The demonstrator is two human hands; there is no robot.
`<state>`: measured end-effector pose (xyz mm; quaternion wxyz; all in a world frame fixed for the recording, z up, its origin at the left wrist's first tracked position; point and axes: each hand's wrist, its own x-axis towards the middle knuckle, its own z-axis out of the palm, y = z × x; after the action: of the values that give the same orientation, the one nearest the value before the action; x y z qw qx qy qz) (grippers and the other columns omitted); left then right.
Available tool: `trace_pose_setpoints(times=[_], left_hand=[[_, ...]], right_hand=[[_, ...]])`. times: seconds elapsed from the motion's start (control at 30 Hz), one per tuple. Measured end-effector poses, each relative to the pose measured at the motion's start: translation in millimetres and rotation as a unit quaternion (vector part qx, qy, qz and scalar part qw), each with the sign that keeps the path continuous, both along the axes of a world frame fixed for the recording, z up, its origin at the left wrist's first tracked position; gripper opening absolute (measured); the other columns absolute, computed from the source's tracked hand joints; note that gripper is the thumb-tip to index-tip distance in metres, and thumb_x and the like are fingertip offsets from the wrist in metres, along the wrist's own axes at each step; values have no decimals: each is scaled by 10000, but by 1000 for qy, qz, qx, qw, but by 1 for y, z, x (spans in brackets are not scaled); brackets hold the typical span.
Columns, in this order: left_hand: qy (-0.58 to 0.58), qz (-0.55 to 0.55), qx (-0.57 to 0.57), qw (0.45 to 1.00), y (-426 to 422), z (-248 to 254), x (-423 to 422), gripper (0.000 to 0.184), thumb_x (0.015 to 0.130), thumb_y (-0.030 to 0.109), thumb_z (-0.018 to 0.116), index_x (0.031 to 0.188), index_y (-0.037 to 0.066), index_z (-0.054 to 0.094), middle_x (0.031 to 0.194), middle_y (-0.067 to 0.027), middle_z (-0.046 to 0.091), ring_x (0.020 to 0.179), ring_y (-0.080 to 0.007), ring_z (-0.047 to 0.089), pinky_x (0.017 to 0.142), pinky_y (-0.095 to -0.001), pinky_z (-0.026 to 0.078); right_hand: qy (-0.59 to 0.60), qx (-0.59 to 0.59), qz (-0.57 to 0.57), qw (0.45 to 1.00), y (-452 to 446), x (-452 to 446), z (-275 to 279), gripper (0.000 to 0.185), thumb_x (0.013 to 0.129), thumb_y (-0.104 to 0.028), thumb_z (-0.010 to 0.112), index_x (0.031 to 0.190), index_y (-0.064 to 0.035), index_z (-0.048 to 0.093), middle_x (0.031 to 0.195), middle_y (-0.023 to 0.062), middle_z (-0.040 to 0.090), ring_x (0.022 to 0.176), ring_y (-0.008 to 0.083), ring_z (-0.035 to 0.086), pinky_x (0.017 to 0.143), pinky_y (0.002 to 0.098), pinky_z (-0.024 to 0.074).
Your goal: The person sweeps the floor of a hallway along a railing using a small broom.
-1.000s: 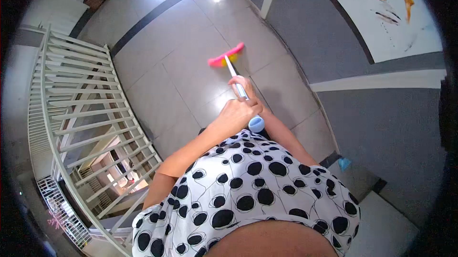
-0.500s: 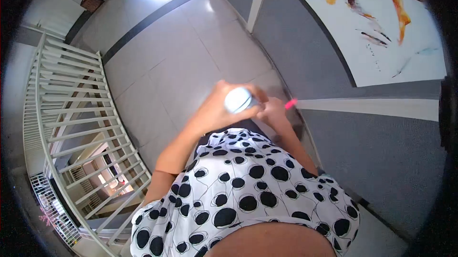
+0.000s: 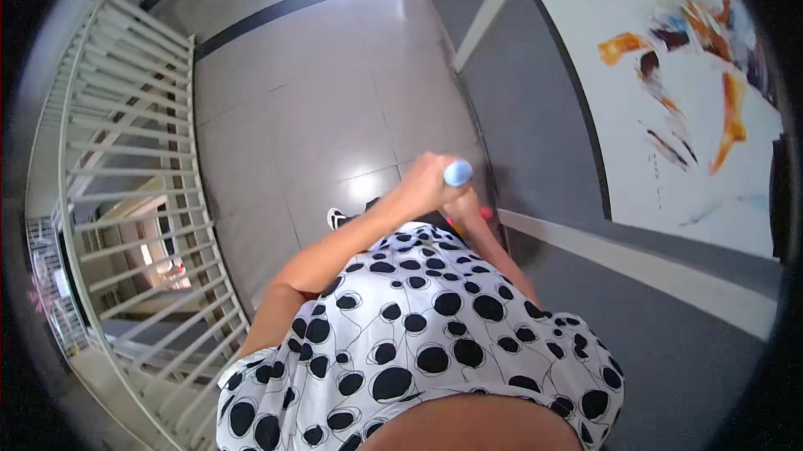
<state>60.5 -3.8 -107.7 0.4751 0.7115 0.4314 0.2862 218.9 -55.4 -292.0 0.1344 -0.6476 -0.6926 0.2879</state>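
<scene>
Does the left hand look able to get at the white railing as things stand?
Probably not: the left hand is closed round the blue-ended handle, and tiled floor separates it from the white railing. I see nothing else between them.

Pale, glossy floor tiles [image 3: 326,125] stretch along an indoor landing, crossed at the far end by a dark floor band [image 3: 301,3], where bright light reflects off the surface. A white slatted railing [image 3: 138,171] lines the left side, with a lower level visible through its bars. Opposite, a large abstract painting [image 3: 661,108] in white, orange and black hangs on a gray wall [image 3: 523,91] with pale trim [image 3: 636,267].
</scene>
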Motion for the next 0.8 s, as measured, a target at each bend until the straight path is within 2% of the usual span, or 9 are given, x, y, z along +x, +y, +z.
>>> trace_pose_setpoints(times=[0.1,0.17,0.23,0.33,0.5,0.57,0.63,0.73,0.8], left_hand=[[60,62,21,996,9,36,-12,97,685,81,607,773,48,582,694,-127,613,622,-263,610,580,-346,484],[72,84,77,991,7,30,-9,119,671,80,612,781,52,576,699,-120,610,622,-268,607,571,-356,482],[100,103,188,972,6,24,-4,163,643,77,622,795,59,565,707,-106,604,622,-278,600,554,-376,477],[132,92,182,970,-4,26,8,193,626,74,625,804,62,550,715,-97,591,638,-283,595,548,-385,472],[122,75,204,969,-20,75,10,196,622,60,614,801,58,533,732,-92,573,636,-283,592,532,-365,469],[65,108,180,976,-24,114,3,139,603,68,615,697,66,514,610,-88,555,586,-286,578,543,-363,464],[40,144,174,973,-22,140,-11,148,601,71,620,699,67,509,606,-90,557,586,-283,580,539,-356,468],[3,181,149,972,-15,138,-15,148,622,67,616,728,69,513,604,-99,547,576,-281,576,520,-348,465],[-21,184,107,977,-9,124,-11,134,669,52,599,781,70,529,606,-113,524,554,-283,565,492,-346,452]], right_hand=[[154,16,43,987,36,-22,3,197,728,-209,571,816,-34,595,791,180,603,792,355,577,688,408,471],[393,-34,-54,917,42,-36,26,177,731,-191,590,836,-49,587,834,148,584,847,297,561,722,365,453],[500,-68,-93,858,54,-41,31,170,732,-182,600,846,-56,583,856,132,574,875,268,554,739,343,444],[293,150,91,940,84,-50,32,155,755,-128,589,900,-78,567,910,78,535,937,156,497,771,295,411],[301,174,101,932,81,-51,85,155,776,-110,568,925,-66,561,907,61,548,952,111,489,760,293,411],[278,-38,89,956,81,-52,139,173,789,-115,557,953,-62,552,921,52,549,956,119,491,784,290,407],[261,-145,86,951,82,-49,134,182,795,-118,552,968,-61,547,928,47,549,957,123,492,796,288,406],[226,83,282,929,78,-38,48,185,814,-142,535,984,-71,541,979,42,540,958,143,499,826,286,402],[292,58,256,920,71,-40,88,183,823,-147,527,990,-74,539,996,37,533,966,147,497,834,287,401]])
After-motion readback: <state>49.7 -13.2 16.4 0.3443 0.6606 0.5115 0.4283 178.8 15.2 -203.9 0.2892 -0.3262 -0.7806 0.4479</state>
